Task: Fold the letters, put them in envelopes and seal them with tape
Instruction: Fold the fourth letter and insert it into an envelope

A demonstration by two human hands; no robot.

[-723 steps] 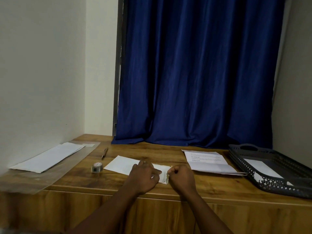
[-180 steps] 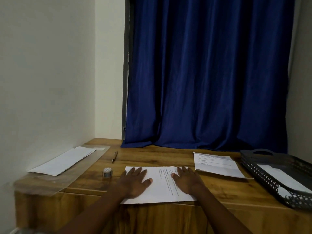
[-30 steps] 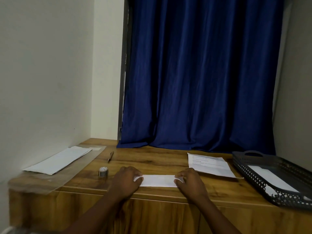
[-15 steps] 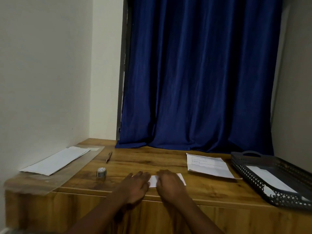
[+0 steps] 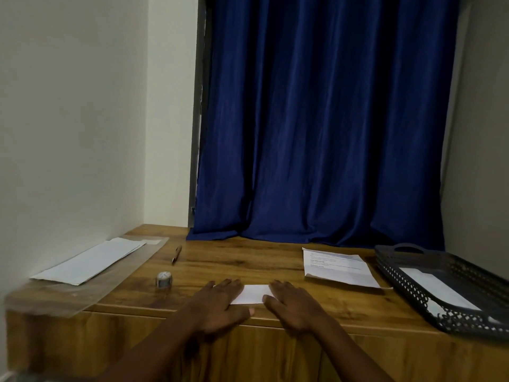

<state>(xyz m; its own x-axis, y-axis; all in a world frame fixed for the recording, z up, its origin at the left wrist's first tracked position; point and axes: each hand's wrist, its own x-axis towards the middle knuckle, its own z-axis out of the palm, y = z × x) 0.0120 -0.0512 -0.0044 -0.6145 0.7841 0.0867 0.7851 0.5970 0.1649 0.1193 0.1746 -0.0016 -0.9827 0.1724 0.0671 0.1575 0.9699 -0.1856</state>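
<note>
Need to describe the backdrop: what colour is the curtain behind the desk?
Deep blue, plain; the curtain shows clearly in the head view.

Both hands, left (image 5: 220, 304) and right (image 5: 293, 303), press flat on a folded letter (image 5: 253, 294) at the table's (image 5: 248, 257) 6 o'clock edge, tape (image 5: 164, 279) at 9, envelopes (image 5: 88, 261) at 10, letters (image 5: 337, 267) at 2, tray (image 5: 451, 304) at 3.

We found bare desk (image 5: 248, 255) open along its back edge; the tape roll (image 5: 164, 279) and pen (image 5: 176, 254) blocked the left, the tray (image 5: 407, 288) its right edge.
</note>
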